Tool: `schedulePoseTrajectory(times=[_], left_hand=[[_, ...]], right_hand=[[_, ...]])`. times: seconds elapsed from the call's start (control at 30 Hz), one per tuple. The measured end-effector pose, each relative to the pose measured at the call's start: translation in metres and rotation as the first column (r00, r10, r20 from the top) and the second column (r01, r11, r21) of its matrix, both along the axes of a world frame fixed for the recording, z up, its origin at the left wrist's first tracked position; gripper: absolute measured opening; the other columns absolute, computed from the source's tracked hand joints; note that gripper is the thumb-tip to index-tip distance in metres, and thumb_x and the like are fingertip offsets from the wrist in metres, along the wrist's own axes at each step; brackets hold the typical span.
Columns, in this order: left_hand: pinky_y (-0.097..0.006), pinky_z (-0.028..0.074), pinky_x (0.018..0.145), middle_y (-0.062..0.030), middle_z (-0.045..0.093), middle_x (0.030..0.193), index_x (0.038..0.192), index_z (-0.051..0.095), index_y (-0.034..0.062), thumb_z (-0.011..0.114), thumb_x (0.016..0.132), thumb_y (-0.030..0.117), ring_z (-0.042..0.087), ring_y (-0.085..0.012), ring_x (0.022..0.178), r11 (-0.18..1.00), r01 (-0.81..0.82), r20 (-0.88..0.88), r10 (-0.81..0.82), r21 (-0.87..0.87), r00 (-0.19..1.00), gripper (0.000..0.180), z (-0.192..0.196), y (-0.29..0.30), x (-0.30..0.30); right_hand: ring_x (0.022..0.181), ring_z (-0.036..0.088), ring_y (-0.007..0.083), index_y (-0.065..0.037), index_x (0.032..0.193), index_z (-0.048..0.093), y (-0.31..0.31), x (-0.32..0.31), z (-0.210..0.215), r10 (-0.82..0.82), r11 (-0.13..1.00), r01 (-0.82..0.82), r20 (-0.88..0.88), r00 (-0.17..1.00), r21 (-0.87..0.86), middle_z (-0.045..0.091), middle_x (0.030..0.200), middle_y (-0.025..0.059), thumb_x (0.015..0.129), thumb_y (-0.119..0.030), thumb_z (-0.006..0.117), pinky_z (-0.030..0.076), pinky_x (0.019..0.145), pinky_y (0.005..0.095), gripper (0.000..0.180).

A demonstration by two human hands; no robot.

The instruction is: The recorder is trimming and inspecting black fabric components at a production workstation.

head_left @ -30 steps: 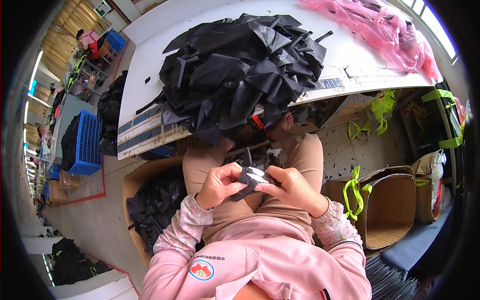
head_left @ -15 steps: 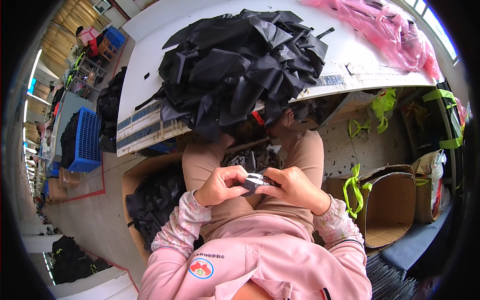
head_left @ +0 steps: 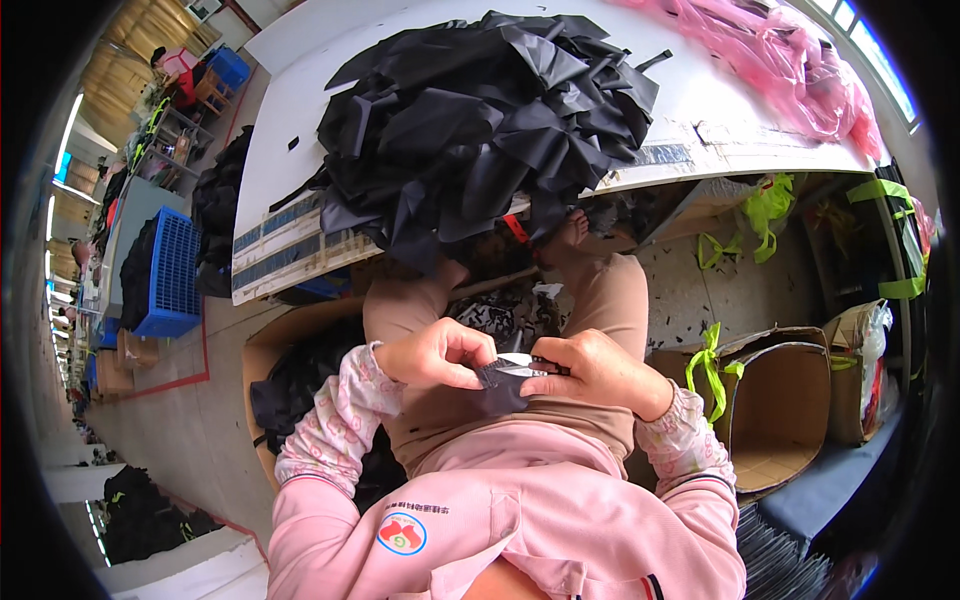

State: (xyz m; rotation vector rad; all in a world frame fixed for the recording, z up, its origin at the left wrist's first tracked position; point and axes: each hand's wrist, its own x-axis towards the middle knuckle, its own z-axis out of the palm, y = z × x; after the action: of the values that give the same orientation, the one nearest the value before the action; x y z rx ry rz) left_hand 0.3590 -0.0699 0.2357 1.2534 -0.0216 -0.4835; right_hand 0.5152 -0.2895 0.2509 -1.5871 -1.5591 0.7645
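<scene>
My left hand (head_left: 437, 355) pinches a small piece of black fabric (head_left: 503, 397) between thumb and fingers above my lap. The fabric hangs down from the fingertips. In my right hand (head_left: 605, 372) is a pair of thread snips (head_left: 522, 364), their pale blades pointing left at the fabric's upper edge. Whether the blades cut into it I cannot tell. Ahead of my knees, a big heap of black fabric pieces (head_left: 480, 130) lies crumpled on a white table (head_left: 285, 105) and droops over its near edge.
A cardboard box with black fabric (head_left: 300, 385) stands at my left leg. Open cardboard boxes (head_left: 780, 410) are on the right, with green ties (head_left: 708, 375). Pink plastic sheeting (head_left: 800, 75) covers the table's far right. A blue crate (head_left: 172, 280) stands left; another person (head_left: 180, 72) is far off.
My left hand has shifted slightly up and left. More of the black fabric hangs in view, and the snips' blades show more plainly. My right hand has moved a little.
</scene>
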Motion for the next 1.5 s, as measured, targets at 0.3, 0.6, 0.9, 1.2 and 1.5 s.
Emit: schedulePoseTrajectory(times=[0.3,0.6,0.9,1.2,1.5], left_hand=[[-0.023,0.045,0.072,0.0012,0.060,0.082,0.087,0.063,-0.0010,0.065,0.081,0.001,0.054,-0.0061,0.078,0.970,0.244,-0.107,-0.245,-0.024,0.964,0.007,0.004,0.005,0.013],[-0.023,0.043,0.067,0.0028,0.059,0.078,0.085,0.062,-0.0004,0.066,0.081,0.005,0.052,-0.0045,0.073,0.929,0.371,-0.110,-0.369,-0.002,0.923,0.007,0.003,0.002,0.016],[-0.022,0.043,0.065,0.0025,0.060,0.078,0.086,0.063,-0.0007,0.066,0.081,0.006,0.053,-0.0044,0.071,0.928,0.371,-0.113,-0.366,0.027,0.924,0.009,0.003,0.000,0.015],[-0.021,0.041,0.061,0.0037,0.058,0.074,0.084,0.062,-0.0003,0.066,0.081,0.006,0.050,-0.0030,0.068,0.920,0.389,-0.120,-0.382,0.040,0.916,0.008,-0.001,-0.003,0.016],[-0.022,0.039,0.059,0.0049,0.054,0.070,0.082,0.060,-0.0001,0.066,0.081,0.007,0.047,-0.0032,0.065,0.910,0.406,-0.114,-0.397,0.078,0.911,0.010,-0.002,-0.007,0.016]], right_hand=[[0.056,0.060,0.0334,-0.004,0.082,0.060,0.002,-0.002,0.001,0.077,0.997,-0.080,0.133,0.988,0.016,0.059,0.060,0.0127,0.082,-0.037,0.072,0.045,0.050,0.0397,0.035],[0.058,0.061,0.0338,-0.004,0.087,0.061,0.007,-0.008,0.004,0.163,0.986,-0.167,0.143,0.976,0.014,0.062,0.063,0.0133,0.083,-0.043,0.067,0.047,0.053,0.0402,0.039],[0.052,0.057,0.0331,-0.004,0.085,0.063,0.003,-0.006,-0.005,0.141,0.987,-0.152,0.176,0.974,0.049,0.056,0.056,0.0125,0.082,-0.037,0.071,0.043,0.048,0.0390,0.034],[0.056,0.059,0.0350,-0.006,0.084,0.061,0.004,-0.008,-0.004,0.193,0.980,-0.197,0.161,0.968,0.012,0.059,0.058,0.0147,0.085,-0.043,0.065,0.046,0.051,0.0417,0.037],[0.055,0.059,0.0351,-0.006,0.082,0.061,0.003,-0.009,-0.008,0.187,0.980,-0.195,0.178,0.966,0.028,0.058,0.057,0.0144,0.085,-0.043,0.064,0.046,0.051,0.0424,0.037]])
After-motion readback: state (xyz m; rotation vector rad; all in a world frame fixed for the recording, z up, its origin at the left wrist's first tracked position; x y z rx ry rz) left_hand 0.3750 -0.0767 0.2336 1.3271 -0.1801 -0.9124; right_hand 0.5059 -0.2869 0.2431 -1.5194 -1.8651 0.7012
